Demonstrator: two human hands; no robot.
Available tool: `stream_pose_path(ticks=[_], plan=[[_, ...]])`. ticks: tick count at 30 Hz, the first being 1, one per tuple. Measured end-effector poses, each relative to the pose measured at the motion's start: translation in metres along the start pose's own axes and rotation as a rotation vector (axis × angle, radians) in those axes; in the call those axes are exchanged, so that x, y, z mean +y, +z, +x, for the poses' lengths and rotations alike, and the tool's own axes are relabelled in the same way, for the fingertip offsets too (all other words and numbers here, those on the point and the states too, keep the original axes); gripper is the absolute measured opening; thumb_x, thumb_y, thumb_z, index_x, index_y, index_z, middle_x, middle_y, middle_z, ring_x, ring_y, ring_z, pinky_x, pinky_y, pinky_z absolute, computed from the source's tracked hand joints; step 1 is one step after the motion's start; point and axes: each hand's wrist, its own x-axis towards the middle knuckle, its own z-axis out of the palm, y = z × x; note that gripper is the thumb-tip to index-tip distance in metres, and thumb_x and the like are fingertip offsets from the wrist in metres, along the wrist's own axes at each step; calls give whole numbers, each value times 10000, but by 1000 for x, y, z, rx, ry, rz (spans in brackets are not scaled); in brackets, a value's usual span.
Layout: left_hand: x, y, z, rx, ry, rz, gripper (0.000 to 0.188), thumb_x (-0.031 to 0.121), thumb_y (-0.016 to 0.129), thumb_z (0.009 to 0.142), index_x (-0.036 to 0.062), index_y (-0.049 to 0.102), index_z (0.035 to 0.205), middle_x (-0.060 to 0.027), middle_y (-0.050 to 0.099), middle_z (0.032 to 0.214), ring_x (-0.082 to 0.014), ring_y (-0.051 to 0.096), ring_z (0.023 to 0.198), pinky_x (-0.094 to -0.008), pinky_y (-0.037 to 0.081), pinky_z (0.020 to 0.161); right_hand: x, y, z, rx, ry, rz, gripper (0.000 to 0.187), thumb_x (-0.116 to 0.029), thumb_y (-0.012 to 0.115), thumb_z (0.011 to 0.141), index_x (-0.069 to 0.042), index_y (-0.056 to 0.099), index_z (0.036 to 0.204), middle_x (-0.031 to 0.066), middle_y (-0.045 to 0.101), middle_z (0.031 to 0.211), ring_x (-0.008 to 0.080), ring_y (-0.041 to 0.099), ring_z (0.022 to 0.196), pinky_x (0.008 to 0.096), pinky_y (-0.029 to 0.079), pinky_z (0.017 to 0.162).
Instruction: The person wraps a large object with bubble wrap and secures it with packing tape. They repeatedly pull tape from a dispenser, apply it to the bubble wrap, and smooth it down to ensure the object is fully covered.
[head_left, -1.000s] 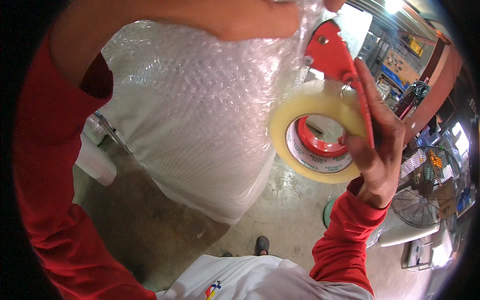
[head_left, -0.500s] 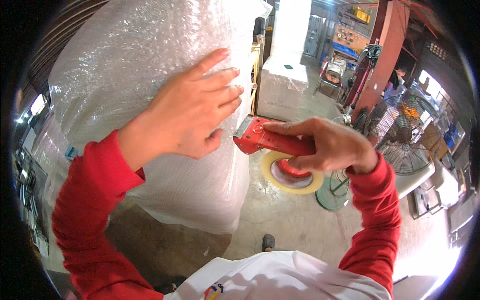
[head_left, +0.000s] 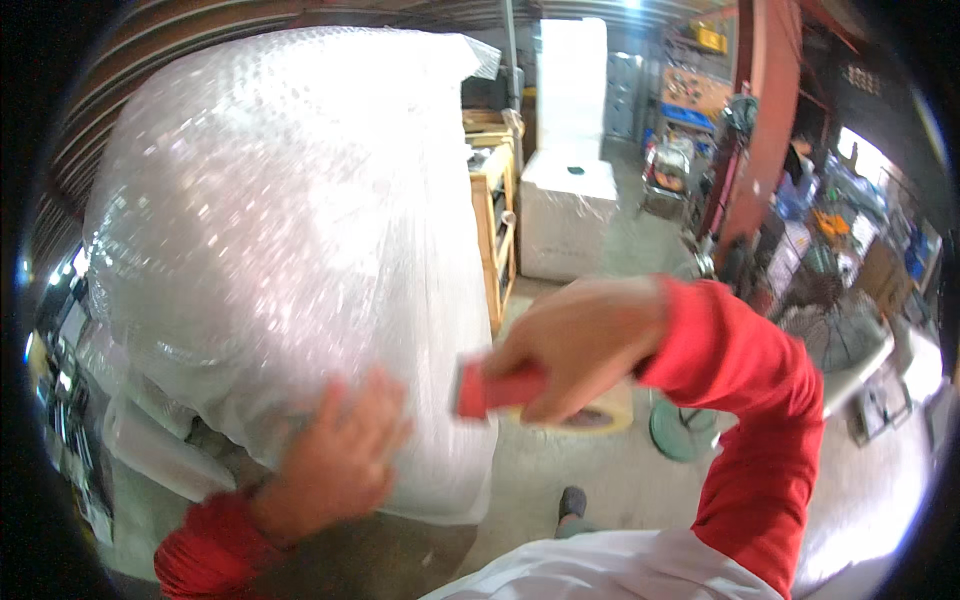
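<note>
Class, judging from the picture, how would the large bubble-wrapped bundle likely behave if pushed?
The bubble-wrapped bundle would probably give a little at its surface, which shows bubbles and wrinkles. Its glossy sheen suggests it may be slippery to push against. Far bulkier than the red tape dispenser in the right hand, it looks awkward to shift.

one large bubble-wrapped bundle, one tape dispenser, one tape roll, two red sleeves, one shoe.

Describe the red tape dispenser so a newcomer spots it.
Find the huge whitish bubble-wrapped bundle dominating the left. Near its lower right edge, the right hand holds the red tape dispenser. Unlike the red sleeve, it carries a pale-yellow tape roll.
</note>
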Motion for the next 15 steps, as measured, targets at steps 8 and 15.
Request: stream_pose_path(ticks=[8, 15], plan=[[129, 74, 31, 385, -779, -248, 313, 367, 555, 939, 115, 727, 1010, -114, 701, 1106, -289, 662, 1058, -626, 105, 1239, 233, -94, -29, 1669, -75, -354, 615, -424, 795, 861, -152, 653, 1394, 251, 725, 1122, 354, 718, 894, 410, 574, 841], [141, 91, 138, 320, -1339, 236, 320, 317, 507, 968, 54, 655, 1074, -148, 653, 1136, -340, 608, 1098, -661, 75, 1236, 275, -276, 100, 1678, -622, -602, 348, -276, 597, 980, -136, 708, 1278, 235, 645, 863, 424, 631, 807, 489, 518, 783]])
